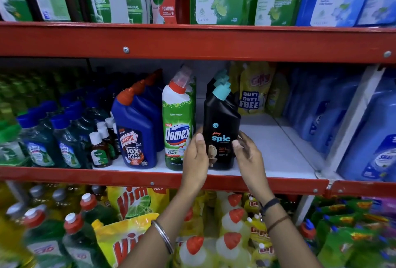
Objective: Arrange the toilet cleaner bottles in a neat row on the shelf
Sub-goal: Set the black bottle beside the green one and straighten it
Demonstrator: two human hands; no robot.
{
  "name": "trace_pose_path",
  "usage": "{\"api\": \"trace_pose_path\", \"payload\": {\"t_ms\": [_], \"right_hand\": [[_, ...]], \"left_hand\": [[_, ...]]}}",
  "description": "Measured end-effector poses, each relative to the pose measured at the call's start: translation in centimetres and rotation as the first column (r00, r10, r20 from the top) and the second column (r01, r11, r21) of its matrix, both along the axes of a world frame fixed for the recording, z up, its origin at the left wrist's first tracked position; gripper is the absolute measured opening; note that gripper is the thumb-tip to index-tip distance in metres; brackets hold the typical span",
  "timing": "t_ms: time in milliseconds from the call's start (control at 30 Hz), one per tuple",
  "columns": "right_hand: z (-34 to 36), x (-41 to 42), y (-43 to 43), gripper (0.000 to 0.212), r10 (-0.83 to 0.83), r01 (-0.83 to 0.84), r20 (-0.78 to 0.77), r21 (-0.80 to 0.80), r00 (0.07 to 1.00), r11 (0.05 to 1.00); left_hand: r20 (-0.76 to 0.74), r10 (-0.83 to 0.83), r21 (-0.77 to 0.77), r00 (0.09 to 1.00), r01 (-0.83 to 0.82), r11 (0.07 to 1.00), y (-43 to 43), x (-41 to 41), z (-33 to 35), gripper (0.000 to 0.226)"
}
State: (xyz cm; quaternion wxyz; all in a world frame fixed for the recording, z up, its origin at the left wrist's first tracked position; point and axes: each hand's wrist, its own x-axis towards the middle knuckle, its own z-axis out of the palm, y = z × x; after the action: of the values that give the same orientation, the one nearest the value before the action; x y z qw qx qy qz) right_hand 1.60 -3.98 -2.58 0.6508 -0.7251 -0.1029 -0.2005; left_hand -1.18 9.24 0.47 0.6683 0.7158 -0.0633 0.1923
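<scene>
Black Spic bottle upright at front edge of middle shelf, centre frame, right of Domex bottle. My left hand and right hand flank it, fingers loosely open, touching sides; firm grip unclear. Judgement: square label forward, slide level with Domex and Harpic bottle, keep base flat.

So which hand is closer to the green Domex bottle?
Left. The left hand is at the Domex bottle's lower right edge, overlapping it. The right hand is beyond the black Spic bottle.

White middle shelf: blue Harpic bottle at nine o'clock, green Domex bottle centre, black Spic bottle just beside it at three o'clock.
</scene>
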Motion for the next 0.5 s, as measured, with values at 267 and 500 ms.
{"api": "trace_pose_path", "payload": {"t_ms": [267,500], "right_hand": [[0.5,-1.7,0.7,0.073,0.045,-0.018,-0.092,0.277,0.995,0.961],[0.8,-1.6,0.4,0.082,0.091,-0.049,-0.121,0.317,0.988,0.947]], "left_hand": [[-0.069,-0.105,0.002,0.992,0.106,0.994,0.6,0.7,-1.9,0.071],[-0.080,-0.105,0.026,0.991,0.107,0.994,0.5,0.2,-1.5,0.092]]}}
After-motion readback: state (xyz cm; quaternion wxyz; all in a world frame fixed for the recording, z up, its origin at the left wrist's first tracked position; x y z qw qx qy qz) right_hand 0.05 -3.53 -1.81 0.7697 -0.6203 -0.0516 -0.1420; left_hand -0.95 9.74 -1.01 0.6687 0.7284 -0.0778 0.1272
